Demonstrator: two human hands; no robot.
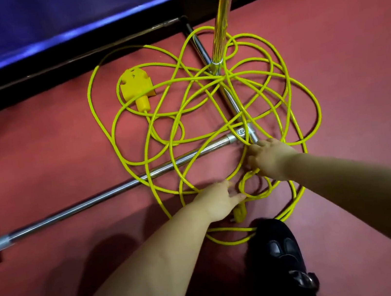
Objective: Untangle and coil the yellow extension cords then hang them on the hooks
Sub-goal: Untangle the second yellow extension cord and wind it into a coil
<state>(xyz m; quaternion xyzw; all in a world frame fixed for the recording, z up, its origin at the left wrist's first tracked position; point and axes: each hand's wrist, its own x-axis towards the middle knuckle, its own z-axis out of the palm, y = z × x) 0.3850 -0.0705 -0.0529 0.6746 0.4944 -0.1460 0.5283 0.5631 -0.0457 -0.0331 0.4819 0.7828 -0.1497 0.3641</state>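
A yellow extension cord [141,166] lies in a wide tangle of loops on the red floor, draped over the chrome base bars of a rack. Its yellow socket block [136,85] rests at the upper left of the tangle. A yellow plug [239,215] lies at the near edge, just under my left hand [219,200]. My left hand reaches down with its fingers on a small cord loop. My right hand [270,156] curls round a strand at the top of that same small loop, close to the rack's joint.
The rack's chrome upright pole [221,13] rises from the middle of the tangle, with floor bars [119,188] running left and toward me. A dark baseboard and blue wall [17,35] line the far side. My black shoe [279,249] stands on the cord's near loop.
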